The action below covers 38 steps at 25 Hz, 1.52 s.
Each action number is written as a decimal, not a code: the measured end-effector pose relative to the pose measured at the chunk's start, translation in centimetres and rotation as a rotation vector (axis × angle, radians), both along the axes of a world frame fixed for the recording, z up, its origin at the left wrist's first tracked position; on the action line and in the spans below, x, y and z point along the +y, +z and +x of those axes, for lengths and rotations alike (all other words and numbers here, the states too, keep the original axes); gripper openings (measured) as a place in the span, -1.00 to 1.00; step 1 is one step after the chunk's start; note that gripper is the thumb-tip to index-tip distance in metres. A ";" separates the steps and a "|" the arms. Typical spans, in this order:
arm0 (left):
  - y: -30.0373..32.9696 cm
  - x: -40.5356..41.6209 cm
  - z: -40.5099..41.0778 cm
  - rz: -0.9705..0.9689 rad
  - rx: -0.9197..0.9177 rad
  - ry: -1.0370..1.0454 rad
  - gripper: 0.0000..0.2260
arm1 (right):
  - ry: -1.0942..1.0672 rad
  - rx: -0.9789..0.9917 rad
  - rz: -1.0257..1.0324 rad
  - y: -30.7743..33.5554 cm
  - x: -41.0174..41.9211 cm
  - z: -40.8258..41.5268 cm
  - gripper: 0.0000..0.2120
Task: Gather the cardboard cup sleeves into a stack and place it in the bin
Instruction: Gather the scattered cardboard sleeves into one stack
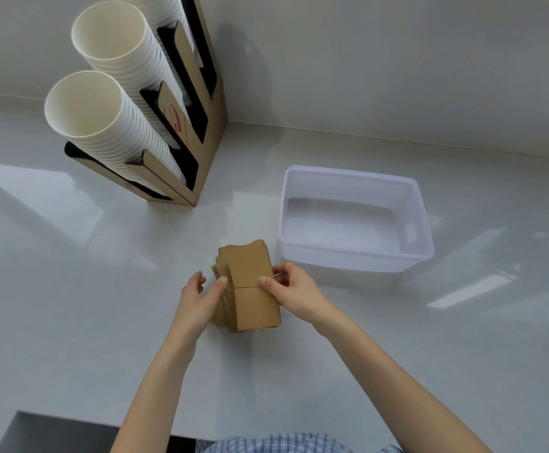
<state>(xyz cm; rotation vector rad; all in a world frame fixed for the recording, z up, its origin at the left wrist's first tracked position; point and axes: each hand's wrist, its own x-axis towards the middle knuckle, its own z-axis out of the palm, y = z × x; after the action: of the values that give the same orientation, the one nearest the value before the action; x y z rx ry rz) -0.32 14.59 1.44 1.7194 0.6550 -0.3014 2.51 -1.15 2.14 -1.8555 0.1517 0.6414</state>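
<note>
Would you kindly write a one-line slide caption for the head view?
Both hands, left hand and right hand, square up cardboard sleeves beside the empty bin.

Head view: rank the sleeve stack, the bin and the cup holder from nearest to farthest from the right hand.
1. sleeve stack: held in the right hand, with the left hand on its other side.
2. bin: just beyond, to the right.
3. cup holder: far back left, by the wall.

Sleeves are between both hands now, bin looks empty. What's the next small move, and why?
Probably square the stack of sleeves once more before lifting: the left hand and right hand pinch it from both sides, but lower sleeves fan out at the left edge. Then carry it right to the empty bin.
</note>
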 end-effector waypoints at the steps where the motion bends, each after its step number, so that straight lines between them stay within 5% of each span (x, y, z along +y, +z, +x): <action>1: 0.0 -0.2 0.2 0.003 0.026 -0.026 -0.42 | -0.004 -0.002 -0.011 -0.1 0.3 0.0 -0.64; 6: 0.0 -1.0 0.9 -0.049 0.018 -0.068 -0.79 | -0.042 -0.016 -0.077 -1.1 1.4 0.0 -0.64; 14: -0.4 -0.3 1.8 -0.022 0.044 -0.116 -0.63 | -0.026 0.032 -0.163 -1.8 2.2 0.3 -0.48; 23: -0.5 0.1 1.7 -0.123 0.126 -0.111 -0.66 | -0.125 0.215 0.028 -1.6 2.5 -0.1 -0.35; 38: -0.2 0.2 0.0 -0.399 0.215 -0.080 -0.76 | -0.080 0.203 0.058 -1.2 1.2 -0.7 -0.33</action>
<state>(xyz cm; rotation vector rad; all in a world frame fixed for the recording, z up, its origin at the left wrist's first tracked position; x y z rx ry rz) -0.31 14.79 1.20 1.3420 0.6328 -0.6359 1.83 0.03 0.98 -1.7173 0.3356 0.7699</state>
